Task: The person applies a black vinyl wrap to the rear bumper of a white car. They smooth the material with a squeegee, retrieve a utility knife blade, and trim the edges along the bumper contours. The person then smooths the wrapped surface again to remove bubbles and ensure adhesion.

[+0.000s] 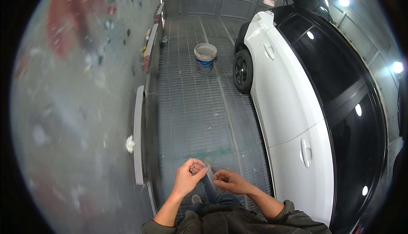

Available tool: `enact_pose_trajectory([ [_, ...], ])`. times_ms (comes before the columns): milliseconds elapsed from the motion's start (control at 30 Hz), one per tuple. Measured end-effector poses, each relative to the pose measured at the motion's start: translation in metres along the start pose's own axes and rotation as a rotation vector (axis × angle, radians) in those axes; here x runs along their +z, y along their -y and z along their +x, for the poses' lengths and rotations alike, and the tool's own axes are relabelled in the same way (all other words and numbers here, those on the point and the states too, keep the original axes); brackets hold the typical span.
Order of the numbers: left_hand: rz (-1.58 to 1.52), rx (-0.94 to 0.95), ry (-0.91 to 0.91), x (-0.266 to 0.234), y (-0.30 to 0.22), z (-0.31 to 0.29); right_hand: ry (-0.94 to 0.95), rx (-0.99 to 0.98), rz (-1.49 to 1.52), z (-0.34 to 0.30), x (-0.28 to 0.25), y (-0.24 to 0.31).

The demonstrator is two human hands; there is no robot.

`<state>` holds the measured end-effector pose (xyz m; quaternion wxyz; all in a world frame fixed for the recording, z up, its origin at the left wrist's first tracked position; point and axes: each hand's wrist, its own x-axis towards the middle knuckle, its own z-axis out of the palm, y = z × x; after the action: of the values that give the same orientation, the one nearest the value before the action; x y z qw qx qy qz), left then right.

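The left hand (187, 178) partly hides a pale strip (211, 178), unidentifiably small.

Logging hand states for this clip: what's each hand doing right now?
Left hand: closed, pinching a thin pale strip.
Right hand: fingers curled at the strip's edge; whether it grips cannot be told.

1 left hand (190, 175), 1 right hand (232, 182), 1 pale strip (211, 178), 1 bucket (205, 58) toward the far edge of the floor (193, 115), 1 car (285, 102), 2 door handles (306, 153), 1 visible wheel (242, 71).

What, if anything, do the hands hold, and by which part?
A grey strip: the left hand pinches its upper end; whether the right hand grips is unclear.
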<state>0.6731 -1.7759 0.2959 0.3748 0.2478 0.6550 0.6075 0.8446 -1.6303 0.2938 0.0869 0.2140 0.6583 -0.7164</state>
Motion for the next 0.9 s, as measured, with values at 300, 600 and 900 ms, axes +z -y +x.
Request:
enact_pose_trajectory([
  [300,0.165,-0.016,0.052,-0.083,-0.056,0.343,0.024,-0.09,-0.09,0.295,-0.166,0.124],
  [600,0.204,0.046,0.106,-0.135,-0.158,0.642,0.031,-0.079,0.039,0.527,-0.321,0.272],
  [900,0.258,0.113,0.329,-0.168,-0.202,0.98,-0.314,-0.472,-0.053,0.777,-0.489,0.34],
])
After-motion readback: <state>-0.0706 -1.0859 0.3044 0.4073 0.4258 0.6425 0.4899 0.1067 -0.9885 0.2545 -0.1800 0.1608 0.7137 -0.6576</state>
